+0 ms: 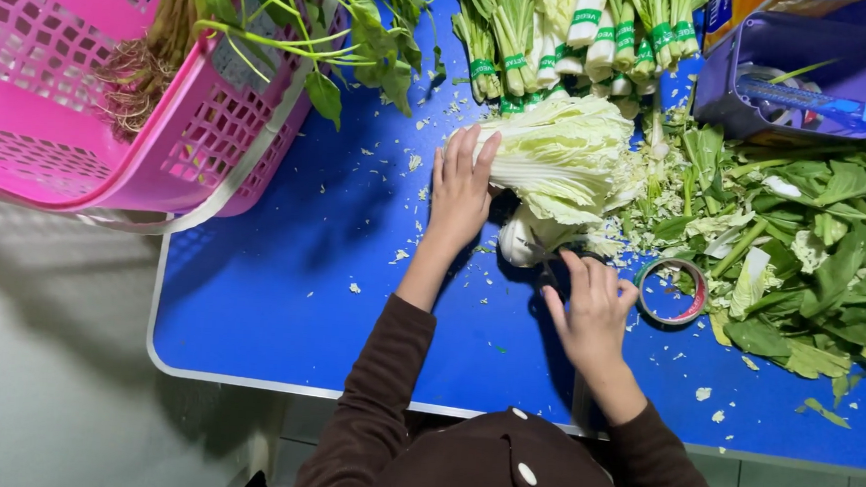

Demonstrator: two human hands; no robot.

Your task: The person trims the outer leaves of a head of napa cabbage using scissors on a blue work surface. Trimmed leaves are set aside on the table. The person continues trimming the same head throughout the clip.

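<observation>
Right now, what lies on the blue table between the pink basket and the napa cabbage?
In the head view, between pink basket and napa cabbage: bare blue table with pale scraps, and the left hand touching the cabbage.

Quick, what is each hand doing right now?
Left hand: open, flat against the pale napa cabbage.
Right hand: closed on a small dark tool at the cabbage's base; what tool cannot be told.

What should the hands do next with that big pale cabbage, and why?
Probably cut off the stem end. The left hand lies flat on the napa cabbage, and the right hand holds a small dark tool, likely a knife, at its white base.
</observation>
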